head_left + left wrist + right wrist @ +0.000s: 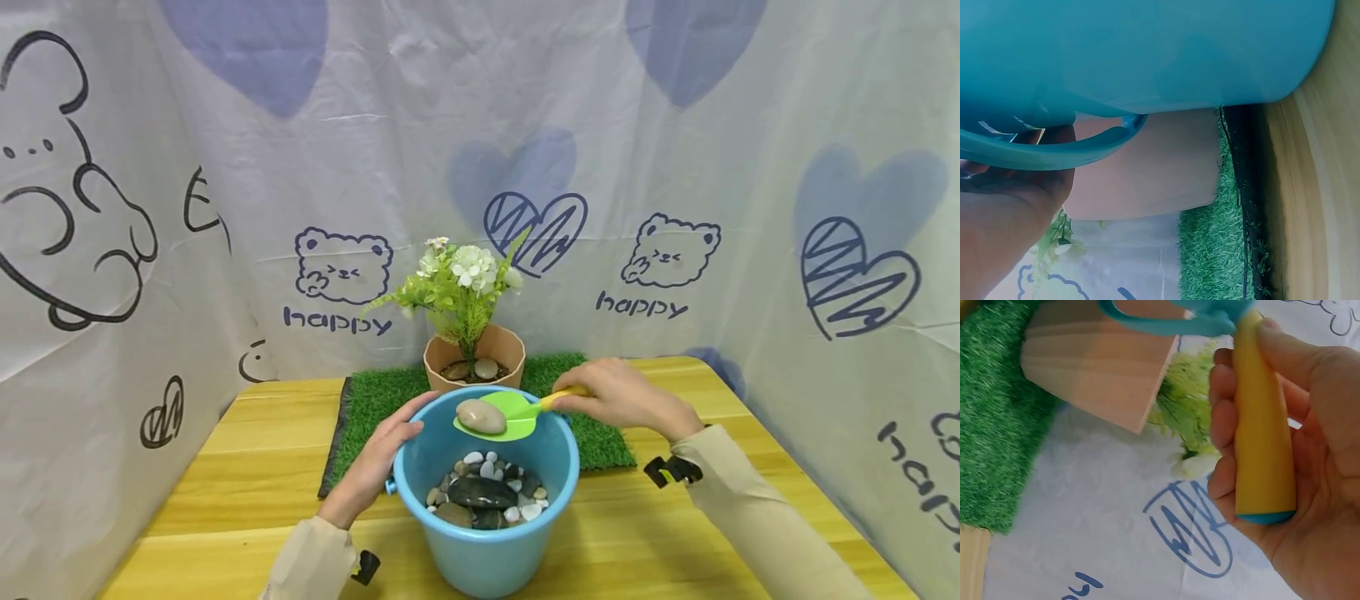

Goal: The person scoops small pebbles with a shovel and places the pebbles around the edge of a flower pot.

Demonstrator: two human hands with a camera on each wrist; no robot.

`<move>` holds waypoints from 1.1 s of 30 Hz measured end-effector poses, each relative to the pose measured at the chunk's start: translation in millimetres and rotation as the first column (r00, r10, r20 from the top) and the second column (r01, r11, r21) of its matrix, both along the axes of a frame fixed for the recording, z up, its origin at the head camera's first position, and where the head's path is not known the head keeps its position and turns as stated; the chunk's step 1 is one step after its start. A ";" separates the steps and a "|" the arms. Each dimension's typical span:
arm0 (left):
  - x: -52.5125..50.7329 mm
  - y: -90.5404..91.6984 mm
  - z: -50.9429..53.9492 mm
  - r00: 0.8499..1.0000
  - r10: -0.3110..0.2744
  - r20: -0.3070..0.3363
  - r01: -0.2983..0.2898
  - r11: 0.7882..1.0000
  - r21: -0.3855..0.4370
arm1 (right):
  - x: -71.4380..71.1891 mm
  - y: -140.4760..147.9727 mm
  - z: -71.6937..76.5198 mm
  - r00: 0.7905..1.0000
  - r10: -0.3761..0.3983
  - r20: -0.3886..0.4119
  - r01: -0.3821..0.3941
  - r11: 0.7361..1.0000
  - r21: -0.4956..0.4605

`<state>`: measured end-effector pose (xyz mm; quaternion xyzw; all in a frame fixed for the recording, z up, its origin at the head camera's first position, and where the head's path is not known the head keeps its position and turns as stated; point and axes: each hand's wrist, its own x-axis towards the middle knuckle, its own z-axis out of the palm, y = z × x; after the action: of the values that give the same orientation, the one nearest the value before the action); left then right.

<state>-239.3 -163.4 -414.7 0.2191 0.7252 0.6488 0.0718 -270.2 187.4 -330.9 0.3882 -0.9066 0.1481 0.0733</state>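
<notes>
Stone point(481, 417) rides the trowel's green blade point(520, 417) above the bucket's open mouth.
Right hand point(626, 396) has its fingers clamped round the yellow handle point(1264, 434); left hand's point(378, 458) visible fingers lie fairly straight at the bucket's point(491, 546) rim, thumb apart. Open room separates blade from pebbles point(491, 468); the flowerpot point(512, 354) stands beyond the far rim.

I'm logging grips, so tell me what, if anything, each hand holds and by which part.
The right hand grips the green shovel by its yellow handle. The left hand touches the blue bucket at its rim; whether it grips cannot be told.
</notes>
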 end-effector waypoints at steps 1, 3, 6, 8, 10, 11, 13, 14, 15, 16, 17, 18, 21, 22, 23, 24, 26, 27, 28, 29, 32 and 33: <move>-0.5 0.3 0.0 1.000 0.001 -0.005 -0.001 1.000 0.002 | -0.5 0.6 1.5 1.000 -0.008 -0.002 0.008 1.000 0.002; -1.1 0.9 -0.2 1.000 0.009 -0.005 -0.009 1.000 0.007 | -1.7 1.6 3.7 1.000 -0.020 0.000 0.020 1.000 0.006; -1.2 1.5 -0.6 1.000 0.005 -0.001 -0.005 1.000 0.012 | -3.9 2.9 4.1 0.999 -0.046 0.024 0.045 0.999 0.020; -0.8 1.6 -0.7 1.000 -0.002 0.001 0.002 1.000 0.016 | -5.4 4.3 3.9 0.997 -0.065 0.042 0.064 0.998 0.019; -0.7 1.8 -0.3 1.000 -0.011 -0.005 0.011 1.000 0.024 | -7.1 6.0 3.9 0.994 -0.097 0.050 0.096 0.995 0.017; -0.7 1.7 -0.2 1.000 -0.013 -0.008 0.013 1.000 0.027 | -8.0 6.8 4.0 0.992 -0.113 0.052 0.112 0.994 0.012; -0.6 1.6 0.3 1.000 -0.017 -0.013 0.017 0.999 0.031 | -9.6 8.6 4.2 0.989 -0.139 0.052 0.139 0.990 0.003; -0.7 1.5 0.4 1.000 -0.015 -0.014 0.016 0.999 0.031 | -10.5 9.5 4.2 0.987 -0.151 0.050 0.151 0.988 -0.001; -0.6 1.5 0.6 1.000 -0.013 -0.013 0.014 0.999 0.029 | -11.2 10.2 4.4 0.986 -0.159 0.048 0.159 0.987 -0.006; -0.5 1.4 0.6 1.000 -0.011 -0.011 0.011 1.000 0.027 | -12.0 10.7 4.6 0.985 -0.164 0.046 0.164 0.986 -0.008; -0.5 1.3 0.5 1.000 -0.008 -0.010 0.009 1.000 0.024 | -12.9 11.0 5.0 0.985 -0.167 0.047 0.168 0.986 -0.012; -0.3 1.2 0.6 1.000 -0.006 -0.006 0.006 1.000 0.023 | -13.6 11.1 5.7 0.984 -0.170 0.046 0.171 0.985 -0.015; 0.4 1.0 0.5 1.000 0.006 0.008 -0.007 1.000 0.024 | -15.5 9.5 8.4 0.982 -0.187 0.035 0.188 0.982 -0.018; 0.5 0.9 0.6 1.000 0.009 0.011 -0.009 1.000 0.027 | -16.2 8.7 9.4 0.981 -0.194 0.031 0.195 0.981 -0.017; 0.7 0.8 0.6 1.000 0.010 0.015 -0.010 1.000 0.028 | -16.7 7.9 10.5 0.979 -0.203 0.029 0.204 0.979 -0.017; 1.0 0.6 0.9 1.000 0.011 0.017 -0.012 1.000 0.028 | -17.3 7.2 11.5 0.977 -0.211 0.030 0.211 0.977 -0.016; 1.0 0.1 1.0 1.000 0.010 0.017 -0.011 1.000 0.024 | -19.2 6.5 13.0 0.975 -0.220 0.034 0.220 0.975 -0.018; 0.7 -0.2 1.1 1.000 0.005 0.015 -0.006 1.000 0.023 | -20.1 6.6 13.8 0.974 -0.225 0.036 0.226 0.974 -0.019; 0.5 -0.5 1.1 1.000 0.000 0.014 0.000 1.000 0.023 | -20.8 6.4 14.5 0.972 -0.232 0.037 0.233 0.972 -0.020; 0.2 -0.8 1.0 1.000 -0.004 0.012 0.004 1.000 0.021 | -21.9 6.6 14.9 0.970 -0.239 0.042 0.240 0.970 -0.021; -0.9 -1.4 0.5 1.000 -0.020 0.011 0.020 1.000 0.021 | -25.0 6.5 16.3 0.965 -0.258 0.052 0.260 0.966 -0.021; -1.2 -1.6 0.2 1.000 -0.023 0.012 0.023 1.000 0.021 | -26.1 6.4 16.4 0.963 -0.263 0.057 0.265 0.964 -0.021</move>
<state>-240.5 -165.1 -414.4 0.2244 0.7154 0.6567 0.0814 -296.3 193.8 -314.5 0.2586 -0.9498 0.1602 0.0733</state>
